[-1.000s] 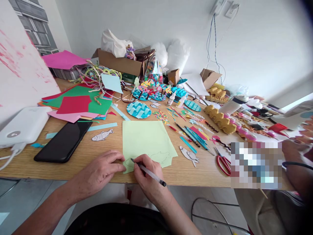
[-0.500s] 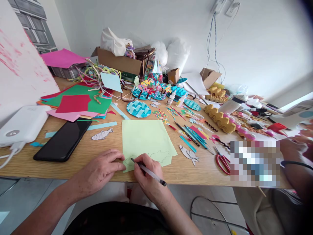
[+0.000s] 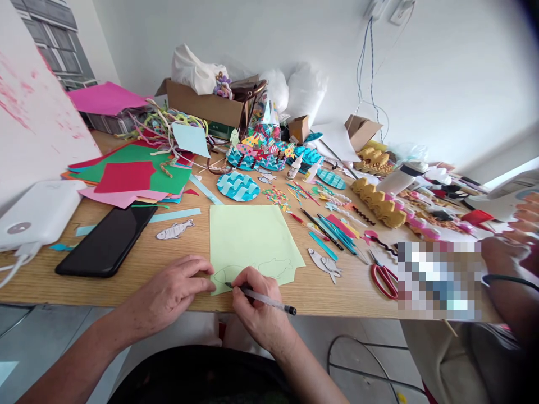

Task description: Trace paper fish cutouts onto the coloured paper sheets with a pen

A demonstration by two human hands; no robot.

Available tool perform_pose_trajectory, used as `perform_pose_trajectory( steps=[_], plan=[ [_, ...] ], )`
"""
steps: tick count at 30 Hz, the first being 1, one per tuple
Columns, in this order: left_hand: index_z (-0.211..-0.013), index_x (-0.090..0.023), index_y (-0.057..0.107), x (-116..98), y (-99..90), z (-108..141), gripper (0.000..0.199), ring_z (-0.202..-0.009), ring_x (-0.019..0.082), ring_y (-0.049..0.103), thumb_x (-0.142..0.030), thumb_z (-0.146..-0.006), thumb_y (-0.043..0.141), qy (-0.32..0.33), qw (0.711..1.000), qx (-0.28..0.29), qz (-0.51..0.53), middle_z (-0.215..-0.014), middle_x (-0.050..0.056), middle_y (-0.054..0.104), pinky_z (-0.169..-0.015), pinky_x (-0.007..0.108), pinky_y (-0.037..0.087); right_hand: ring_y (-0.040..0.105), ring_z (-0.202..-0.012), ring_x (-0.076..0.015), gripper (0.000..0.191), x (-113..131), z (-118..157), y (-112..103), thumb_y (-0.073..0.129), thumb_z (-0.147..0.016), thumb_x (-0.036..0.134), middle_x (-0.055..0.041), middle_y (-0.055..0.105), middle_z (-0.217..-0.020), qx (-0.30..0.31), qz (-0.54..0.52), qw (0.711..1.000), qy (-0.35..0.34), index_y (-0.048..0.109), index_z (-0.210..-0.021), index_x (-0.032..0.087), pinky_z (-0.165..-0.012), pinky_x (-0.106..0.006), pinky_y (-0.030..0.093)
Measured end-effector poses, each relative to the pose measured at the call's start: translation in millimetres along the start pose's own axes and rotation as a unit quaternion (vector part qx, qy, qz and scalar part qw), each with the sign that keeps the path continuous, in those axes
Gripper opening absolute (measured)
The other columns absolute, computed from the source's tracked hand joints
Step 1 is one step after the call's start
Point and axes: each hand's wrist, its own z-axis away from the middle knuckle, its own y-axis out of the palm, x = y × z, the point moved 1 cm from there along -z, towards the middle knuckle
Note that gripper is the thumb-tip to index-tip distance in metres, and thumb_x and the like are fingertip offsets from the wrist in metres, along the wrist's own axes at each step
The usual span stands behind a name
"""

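Observation:
A sheet of light green paper (image 3: pixel 248 235) lies at the table's front edge, with two faint fish outlines drawn along its lower part. My right hand (image 3: pixel 261 303) is closed around a pen (image 3: pixel 269 300), its tip on the paper by the left outline. My left hand (image 3: pixel 177 292) rests flat, fingers slightly apart, its fingertips on the paper's lower left edge. Paper fish cutouts lie on both sides: one grey fish (image 3: pixel 174 229) to the left, and a fish pair (image 3: pixel 324 264) to the right.
A black phone (image 3: pixel 107 241) and a white power bank (image 3: pixel 37 213) lie on the left. Red-handled scissors (image 3: pixel 383 278) are at the right, near another person's arm (image 3: pixel 505 269). Coloured paper (image 3: pixel 168 174), a woven blue oval (image 3: pixel 238 186) and glue bottles (image 3: pixel 295 168) sit farther back.
The pen tip has moved slightly down along the left fish outline, and the pen's rear end has swung to the right. My left hand stays in place.

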Motion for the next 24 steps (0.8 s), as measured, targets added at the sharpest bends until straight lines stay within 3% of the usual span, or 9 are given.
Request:
perform_pose_trajectory(
  steps=[11,24],
  plan=[
    [-0.095,-0.022,0.064,-1.2,-0.9,-0.4,0.039,-0.101,0.017,0.053,0.0,-0.084,0.034,-0.011,1.0,0.008,0.005,-0.105,0.005,0.058,-0.085,0.026,0.043,0.048,-0.047,-0.0086,0.009,-2.1,-1.4,4.2,0.049,-0.077,0.016,0.0034,0.054,-0.055,-0.036,-0.009,0.999,0.008,0.058,-0.077,0.016,-0.05,-0.017,0.036],
    [-0.095,-0.022,0.064,-2.3,-1.3,-1.2,0.039,-0.101,0.018,0.052,0.0,-0.083,0.034,-0.021,0.999,0.021,0.016,-0.104,0.005,0.057,-0.085,0.027,0.043,0.053,-0.051,-0.0106,0.011,-0.1,-3.7,4.4,0.047,-0.078,0.018,0.0014,0.058,-0.057,-0.013,0.011,1.0,0.018,0.058,-0.079,0.017,-0.052,-0.019,0.039]
  ],
)
